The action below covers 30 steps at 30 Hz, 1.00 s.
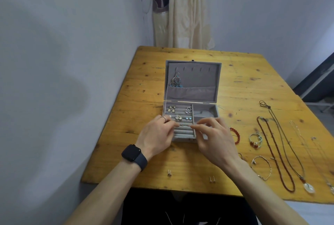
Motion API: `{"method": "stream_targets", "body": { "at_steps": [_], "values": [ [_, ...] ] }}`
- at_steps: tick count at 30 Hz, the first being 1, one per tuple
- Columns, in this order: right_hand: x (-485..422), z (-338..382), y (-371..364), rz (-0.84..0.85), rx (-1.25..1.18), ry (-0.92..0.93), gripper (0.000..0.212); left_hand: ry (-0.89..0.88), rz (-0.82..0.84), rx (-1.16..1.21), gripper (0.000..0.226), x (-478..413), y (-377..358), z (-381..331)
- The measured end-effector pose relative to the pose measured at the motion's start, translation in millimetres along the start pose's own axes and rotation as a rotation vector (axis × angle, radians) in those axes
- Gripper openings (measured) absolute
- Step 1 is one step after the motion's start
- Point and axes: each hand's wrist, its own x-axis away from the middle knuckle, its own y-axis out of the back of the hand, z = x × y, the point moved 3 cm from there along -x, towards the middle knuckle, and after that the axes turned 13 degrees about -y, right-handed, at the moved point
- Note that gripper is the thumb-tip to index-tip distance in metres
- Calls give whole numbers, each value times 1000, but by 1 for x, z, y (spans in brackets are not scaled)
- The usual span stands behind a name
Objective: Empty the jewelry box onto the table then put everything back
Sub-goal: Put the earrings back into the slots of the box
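Jewelry box (191, 98) lies open just beyond both hands, left hand (159, 134) and right hand (215, 134) pinching small pieces at its ring rolls, equally near.

Fingers (194, 126) hide jewelry box (191, 82) front rows

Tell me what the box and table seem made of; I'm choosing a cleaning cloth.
The box looks covered and lined in grey velvet or a similar flocked fabric: matte, no shine, soft folds at the lid pocket. What lies under the fabric cannot be seen. The table looks like wood planks with a yellowish, faintly glossy finish: grain lines, dark knots and board seams show.
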Motion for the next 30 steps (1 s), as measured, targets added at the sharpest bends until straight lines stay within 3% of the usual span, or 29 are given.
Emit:
{"method": "stream_targets", "body": {
  "at_steps": [7, 14, 21, 30],
  "values": [
    [67, -41, 27, 32, -142, -142, 22, -14, -113, 179, 18, 21, 3, -49],
    [125, -69, 17, 165, -160, -235, 19, -47, 11, 251, 20, 43, -35, -111],
    [139, -69, 7, 33, -177, -262, 20, 47, -8, 246, 21, 55, -50, -128],
    [138, -62, 4, 1, -142, -262, 14, 75, -44, 234, 18, 57, -50, -130]
  ]
}}
